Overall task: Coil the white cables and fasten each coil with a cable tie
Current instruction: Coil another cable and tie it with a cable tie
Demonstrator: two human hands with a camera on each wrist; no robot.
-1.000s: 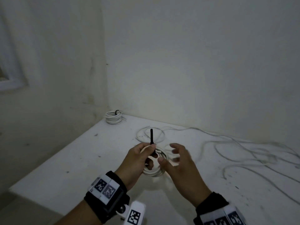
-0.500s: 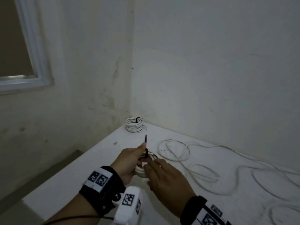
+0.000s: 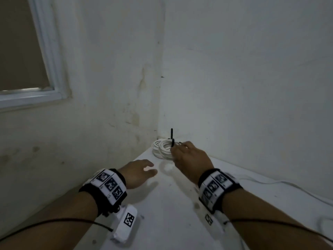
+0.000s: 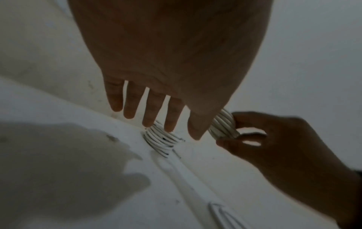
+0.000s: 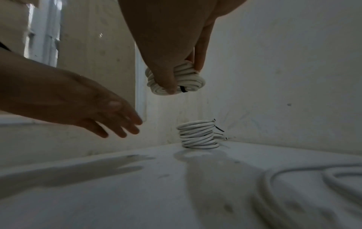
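The right hand (image 5: 172, 46) has its grip closed on a tied white cable coil (image 5: 188, 80) with a black cable tie (image 3: 172, 137), held in the air at upper centre of its wrist view, above a second coil (image 5: 198, 134) resting on the white surface (image 3: 171, 204) in the corner. The left hand (image 3: 138, 173) hovers with fingers spread, holding nothing, at centre left

The head camera looks forward and down at the room corner. Both wrist cameras sit close above the tabletop (image 3: 173, 195), facing that same corner.
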